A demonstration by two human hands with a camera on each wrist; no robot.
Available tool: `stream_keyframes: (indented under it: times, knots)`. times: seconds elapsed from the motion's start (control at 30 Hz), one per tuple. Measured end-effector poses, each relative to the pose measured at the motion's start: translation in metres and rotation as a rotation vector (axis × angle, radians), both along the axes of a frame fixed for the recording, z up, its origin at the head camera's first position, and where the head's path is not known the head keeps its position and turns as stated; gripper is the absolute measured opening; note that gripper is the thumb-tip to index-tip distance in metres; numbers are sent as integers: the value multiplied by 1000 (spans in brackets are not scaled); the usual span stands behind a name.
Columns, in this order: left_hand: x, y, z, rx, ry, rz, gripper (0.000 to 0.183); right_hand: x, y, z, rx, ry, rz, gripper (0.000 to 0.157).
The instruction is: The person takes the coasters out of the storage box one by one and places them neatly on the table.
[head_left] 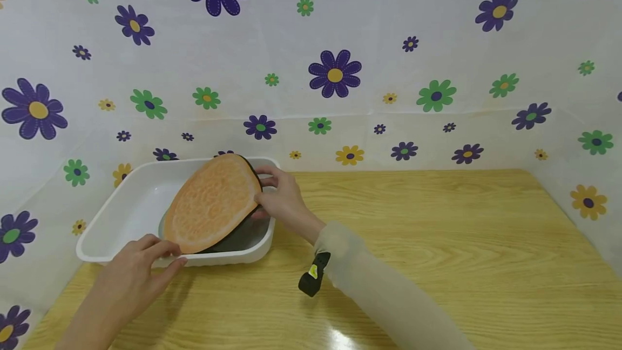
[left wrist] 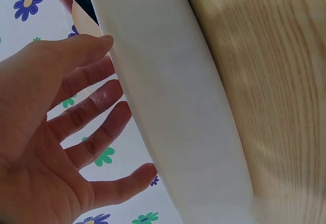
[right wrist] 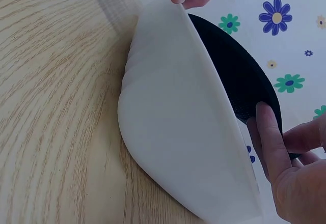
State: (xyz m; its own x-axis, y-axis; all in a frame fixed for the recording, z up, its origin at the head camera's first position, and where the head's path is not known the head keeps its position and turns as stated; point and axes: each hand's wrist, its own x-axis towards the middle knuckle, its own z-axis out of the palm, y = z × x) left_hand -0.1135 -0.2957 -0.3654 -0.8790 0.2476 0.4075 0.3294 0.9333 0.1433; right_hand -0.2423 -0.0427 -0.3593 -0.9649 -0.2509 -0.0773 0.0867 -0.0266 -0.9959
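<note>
A round mouse pad with an orange-slice print and a black underside leans tilted in a white plastic basin. My right hand pinches its right edge, thumb on the printed face and fingers behind. In the right wrist view, fingers of the right hand lie against the black underside. At the basin's near rim is my left hand, thumb outside and fingers over the rim, beside the pad's lower edge. The left wrist view shows the left hand with its fingertips at the basin wall.
The basin stands at the left back of a wood-grain table. A white flowered cloth hangs behind the table and along both sides. A black strap with a small device is on the right wrist, over a pale sleeve.
</note>
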Motion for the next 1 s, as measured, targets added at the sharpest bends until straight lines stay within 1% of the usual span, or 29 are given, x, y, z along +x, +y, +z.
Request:
stream_keyframes:
  times: [0.2, 0.37, 0.43, 0.57, 0.67, 0.7, 0.83, 1.0]
  knots:
    - [3, -2, -4, -11, 49, -3, 19, 2, 6, 0, -32, 5, 2, 59]
    - [8, -5, -7, -39, 123, -60, 26, 4, 12, 2, -50, -4, -12, 59]
    - [11, -6, -8, -48, 129, -87, 31, 5, 14, 3, -53, -12, -20, 59]
    - [15, -5, -10, -54, 109, -121, 41, 6, 19, 4, -69, -18, -28, 58]
    - [15, -4, -11, -55, 121, -139, 45, 6, 23, 5, -81, -18, -32, 58]
    - [15, -3, -11, -57, 127, -140, 46, 6, 24, 5, -82, -16, -32, 58]
    - [16, -2, -11, -66, 108, -125, 46, 7, 30, 5, -85, -4, -32, 58]
    - [16, -1, -13, -66, 143, -144, 46, 7, 34, 5, -100, 7, -43, 58]
